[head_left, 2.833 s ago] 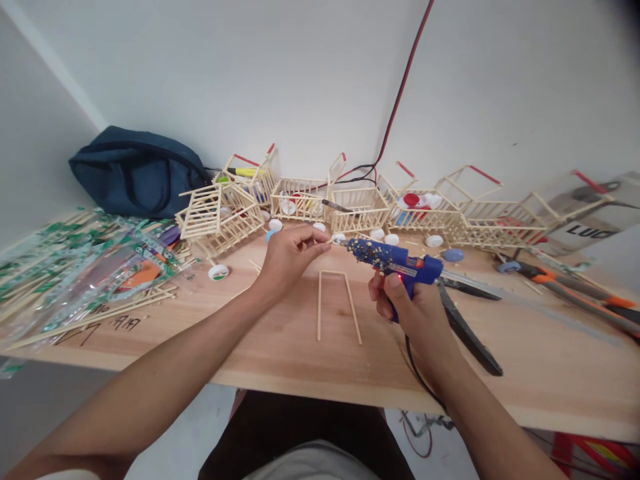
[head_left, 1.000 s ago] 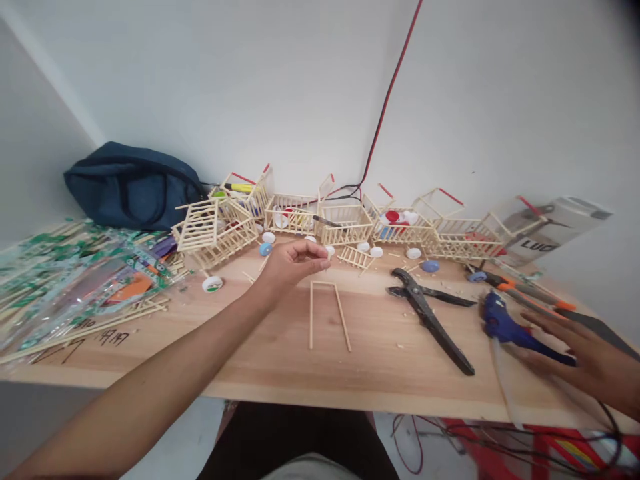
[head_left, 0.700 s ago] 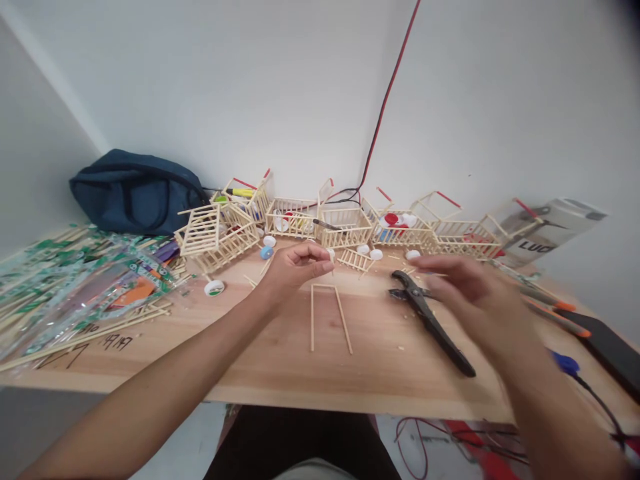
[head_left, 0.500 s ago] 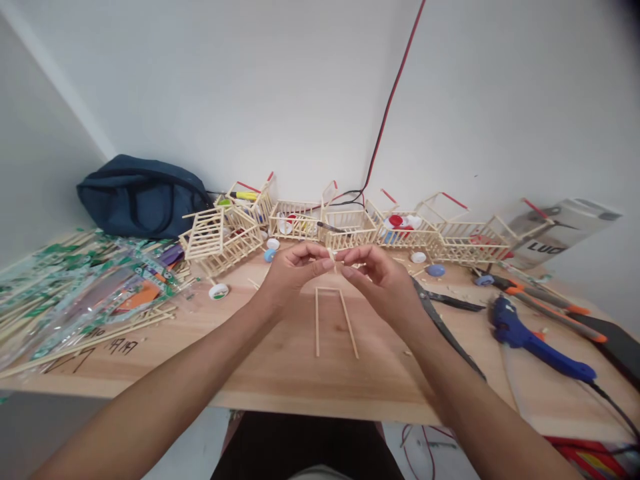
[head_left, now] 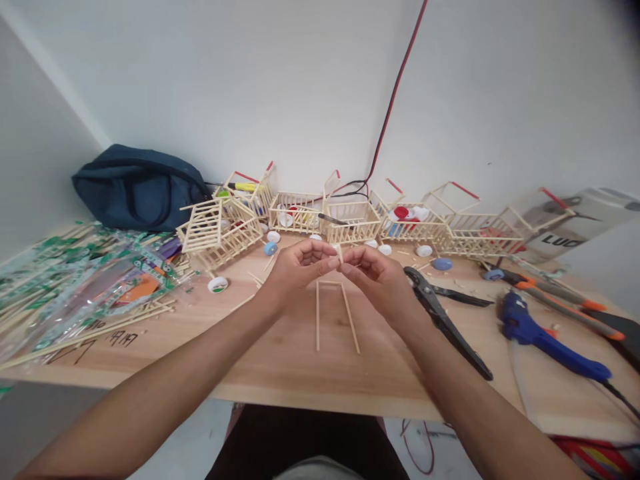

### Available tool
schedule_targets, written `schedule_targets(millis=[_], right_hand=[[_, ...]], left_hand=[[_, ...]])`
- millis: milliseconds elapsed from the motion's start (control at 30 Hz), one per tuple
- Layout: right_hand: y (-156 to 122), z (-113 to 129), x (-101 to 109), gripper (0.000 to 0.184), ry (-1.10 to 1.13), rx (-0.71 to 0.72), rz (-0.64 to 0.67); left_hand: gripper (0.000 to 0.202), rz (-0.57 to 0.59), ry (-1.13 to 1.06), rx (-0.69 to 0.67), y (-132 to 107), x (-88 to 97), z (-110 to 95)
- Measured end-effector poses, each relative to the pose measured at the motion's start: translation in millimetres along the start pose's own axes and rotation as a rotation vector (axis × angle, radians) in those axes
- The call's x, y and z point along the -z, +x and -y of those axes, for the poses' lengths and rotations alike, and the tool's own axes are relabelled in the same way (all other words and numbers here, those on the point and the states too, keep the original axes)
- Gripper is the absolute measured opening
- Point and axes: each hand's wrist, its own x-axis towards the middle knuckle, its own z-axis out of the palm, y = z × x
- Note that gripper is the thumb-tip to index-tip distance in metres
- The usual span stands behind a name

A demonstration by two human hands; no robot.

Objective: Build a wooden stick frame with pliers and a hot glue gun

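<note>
My left hand (head_left: 305,267) and my right hand (head_left: 374,272) meet fingertip to fingertip above the table. Pinched between them is a small pale piece of stick (head_left: 341,254), mostly covered by the fingers. Just below lies a three-sided frame of thin wooden sticks (head_left: 318,320), its open side towards me. Black-handled pliers or cutters (head_left: 440,313) lie beside my right forearm.
Several miniature stick carts (head_left: 353,230) with red handles line the wall. Bottle caps (head_left: 218,285) lie before them. Bagged sticks (head_left: 120,273) and a blue bag (head_left: 137,187) are left. A blue glue gun (head_left: 545,340) and orange-handled pliers (head_left: 570,303) are right.
The camera view has shifted slightly. Both hands keep the small piece pinched, and it now shows a little more upright between the fingertips. The frame on the table looks unmoved.
</note>
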Motion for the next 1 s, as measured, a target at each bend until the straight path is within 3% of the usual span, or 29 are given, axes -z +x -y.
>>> schedule_targets(millis=[100,200,400,700,1000], right_hand=[[0,-5,9,0.012,-0.129,-0.018,-0.048],[-3,-12,14,0.012,-0.253,-0.047,-0.082],[-9,-21,17,0.012,-0.454,-0.061,-0.107],[-14,-16,17,0.011,-0.539,0.031,-0.068],[-16,-4,18,0.011,-0.545,0.044,-0.087]], left_hand=[[0.026,0.007,0.504,0.013,1,9.2,1],[0.030,0.158,0.983,0.050,-7,11.2,2],[0.024,0.168,1.362,0.157,-27,-6.0,0],[0.014,0.067,1.334,0.149,-22,-6.8,9],[0.012,-0.067,0.765,0.152,-18,5.1,16]])
